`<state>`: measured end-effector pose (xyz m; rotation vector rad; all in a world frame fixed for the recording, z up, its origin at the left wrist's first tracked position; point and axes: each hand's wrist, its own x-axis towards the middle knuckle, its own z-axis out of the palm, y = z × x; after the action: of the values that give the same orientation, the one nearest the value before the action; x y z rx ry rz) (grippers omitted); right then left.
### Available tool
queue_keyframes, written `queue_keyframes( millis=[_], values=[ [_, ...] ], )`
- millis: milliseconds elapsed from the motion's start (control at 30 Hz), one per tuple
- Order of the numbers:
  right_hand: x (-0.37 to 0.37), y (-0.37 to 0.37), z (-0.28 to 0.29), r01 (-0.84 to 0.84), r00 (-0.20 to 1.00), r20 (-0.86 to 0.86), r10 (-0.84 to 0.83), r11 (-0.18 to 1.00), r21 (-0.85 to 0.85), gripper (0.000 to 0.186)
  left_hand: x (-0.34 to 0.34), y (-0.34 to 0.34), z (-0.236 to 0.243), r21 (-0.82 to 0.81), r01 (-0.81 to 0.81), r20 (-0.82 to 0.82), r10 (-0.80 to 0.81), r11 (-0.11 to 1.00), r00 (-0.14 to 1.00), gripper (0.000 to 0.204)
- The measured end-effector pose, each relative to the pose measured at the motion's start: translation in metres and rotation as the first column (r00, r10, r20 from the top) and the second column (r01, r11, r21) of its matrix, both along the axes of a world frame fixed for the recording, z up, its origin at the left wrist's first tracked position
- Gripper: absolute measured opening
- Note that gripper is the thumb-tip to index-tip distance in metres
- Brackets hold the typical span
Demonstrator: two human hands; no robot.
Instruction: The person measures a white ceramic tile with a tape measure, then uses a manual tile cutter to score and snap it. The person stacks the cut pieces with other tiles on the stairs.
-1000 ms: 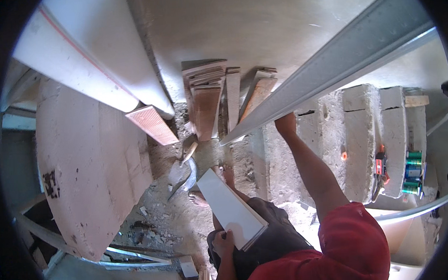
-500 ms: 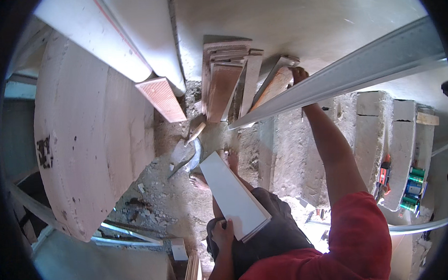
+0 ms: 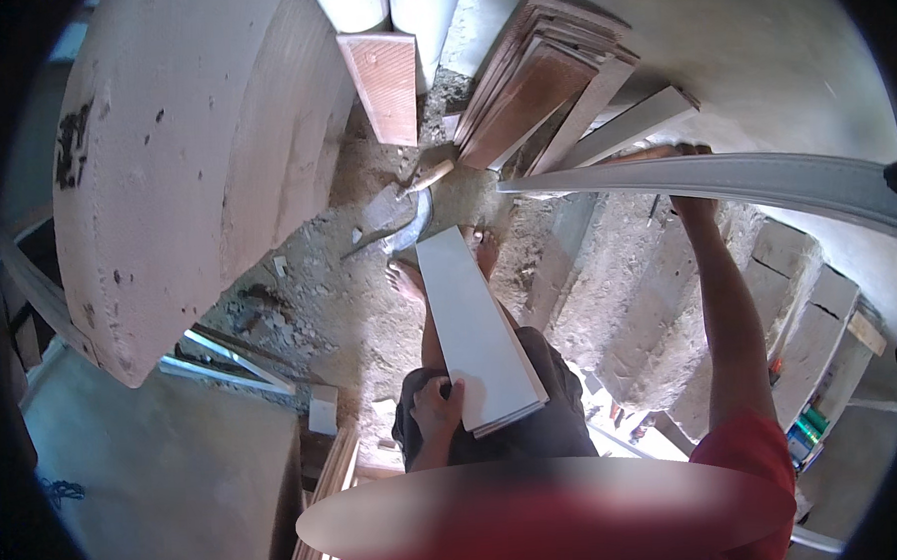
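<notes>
On my lap lies a small stack of long white tile strips [image 3: 481, 329]. My left hand [image 3: 437, 409] is closed on the stack's near left edge, thumb on top. Stretched out to the far right, my right hand [image 3: 691, 152] is closed around the end of a brownish tile strip [image 3: 645, 154] by the wall. A long grey metal bar [image 3: 704, 173] passes in front of that hand and hides part of it and of the strip. Close by, a pale tile strip [image 3: 634, 127] leans beside a pile of reddish-backed tile strips [image 3: 531, 101].
A wooden-handled trowel [image 3: 390, 206] lies on the rubble-strewn floor beyond my feet. One ribbed tile strip [image 3: 380, 88] leans on white pipes [image 3: 419, 16]. Rough concrete steps [image 3: 630, 302] are on the right, and a large pale curved slab [image 3: 183, 161] on the left.
My view has turned, so the surroundings appear shifted. My right hand has moved right along the wall with the brownish strip, away from the pile. My left hand still holds the lap stack.
</notes>
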<state>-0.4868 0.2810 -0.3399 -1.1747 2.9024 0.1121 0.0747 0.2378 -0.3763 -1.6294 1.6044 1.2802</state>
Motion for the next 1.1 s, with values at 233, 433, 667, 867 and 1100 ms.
queue_keyframes(
  millis=[233, 433, 667, 867, 1100],
  values=[
    [0.139, 0.066, 0.036, -0.128, 0.846, 0.527, 0.079, 0.99, 0.057, 0.033, -0.004, -0.003, 0.004, -0.052, -0.101, -0.023, 0.1, 0.993, 0.995, 0.038],
    [0.186, 0.076, 0.038, -0.095, 0.839, 0.545, -0.01, 0.982, 0.164, 0.038, -0.001, -0.006, 0.001, -0.026, -0.139, -0.028, 0.139, 0.99, 0.99, 0.04],
    [0.182, 0.053, 0.087, -0.042, 0.857, 0.513, -0.052, 0.984, 0.171, 0.032, 0.0, -0.013, 0.006, -0.199, -0.208, -0.246, 0.156, 0.958, 0.956, 0.039],
    [0.211, 0.029, 0.144, 0.037, 0.826, 0.556, -0.088, 0.994, 0.102, 0.029, -0.024, -0.025, 0.015, -0.197, -0.297, -0.352, 0.215, 0.935, 0.911, 0.041],
    [0.265, 0.004, 0.161, 0.486, 0.657, 0.65, -0.382, 0.874, 0.022, 0.036, -0.064, -0.03, 0.02, 0.185, -0.492, -0.397, 0.522, 0.851, 0.755, 0.051]
  ],
)
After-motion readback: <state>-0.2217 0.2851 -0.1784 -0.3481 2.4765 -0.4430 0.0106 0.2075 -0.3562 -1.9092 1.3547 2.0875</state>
